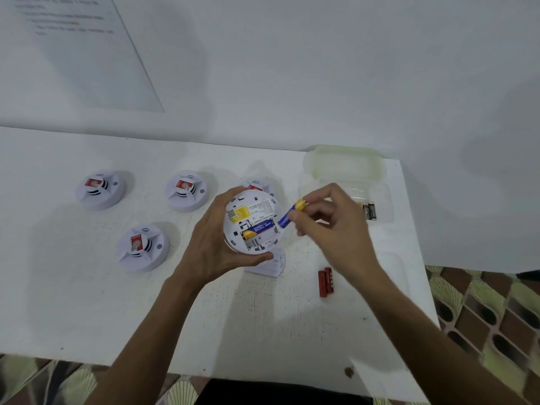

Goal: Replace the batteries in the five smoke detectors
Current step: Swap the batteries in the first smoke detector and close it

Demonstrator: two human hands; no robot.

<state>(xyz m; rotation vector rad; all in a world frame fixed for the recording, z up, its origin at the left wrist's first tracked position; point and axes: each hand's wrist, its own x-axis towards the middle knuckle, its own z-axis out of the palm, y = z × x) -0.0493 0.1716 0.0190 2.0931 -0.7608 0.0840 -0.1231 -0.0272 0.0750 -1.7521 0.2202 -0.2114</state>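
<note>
1. While the left hand [217, 244] cups a round white plastic detector [253, 222] back-up above the worktop [87, 302], one blue-yellow battery [258, 229] sits in its bay.
2. Right hand [330, 229] pinches a second cylinder battery [292, 213] at the rim.
3. Two red cells [325, 282] lie nearby.

Five smoke detectors are counted: three at ten o'clock [100, 190] [187, 190] [143, 248], one half hidden [258, 185], one held [253, 222]. Two blue batteries [258, 229] [290, 213], two red batteries at five o'clock [325, 282], one clear container [344, 166].
</note>
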